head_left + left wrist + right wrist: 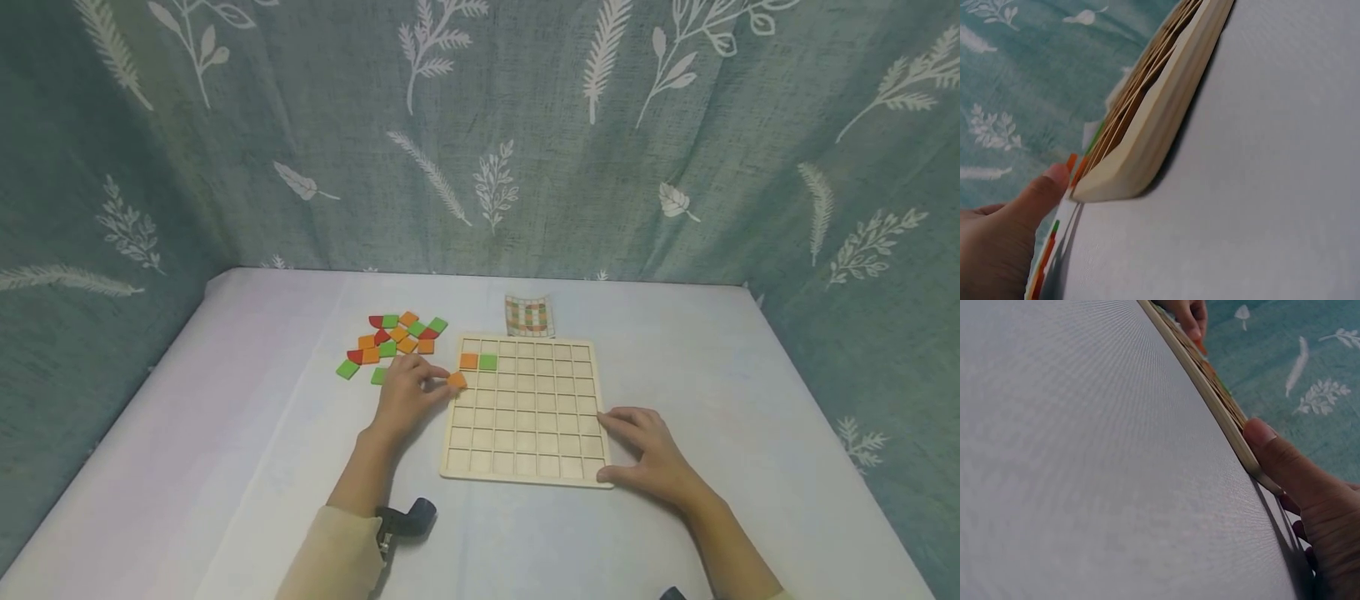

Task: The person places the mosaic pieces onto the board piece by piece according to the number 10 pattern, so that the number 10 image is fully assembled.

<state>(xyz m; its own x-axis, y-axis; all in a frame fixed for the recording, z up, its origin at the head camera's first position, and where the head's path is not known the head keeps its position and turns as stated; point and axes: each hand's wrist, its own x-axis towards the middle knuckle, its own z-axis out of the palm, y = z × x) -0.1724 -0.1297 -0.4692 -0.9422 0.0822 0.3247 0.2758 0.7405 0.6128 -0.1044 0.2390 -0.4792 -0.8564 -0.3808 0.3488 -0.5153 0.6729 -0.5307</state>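
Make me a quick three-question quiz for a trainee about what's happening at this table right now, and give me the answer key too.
1. Which hand pinches an orange tile beside the far left corner of the grid board?
2. True or false: the two squares lying in the grid board are both green.
3. Where does the right hand touch the grid board?
A) Along its far edge
B) Along its right edge
C) Along its left edge

Key:
1. The left hand.
2. False: there is one orange square and one green square.
3. B.
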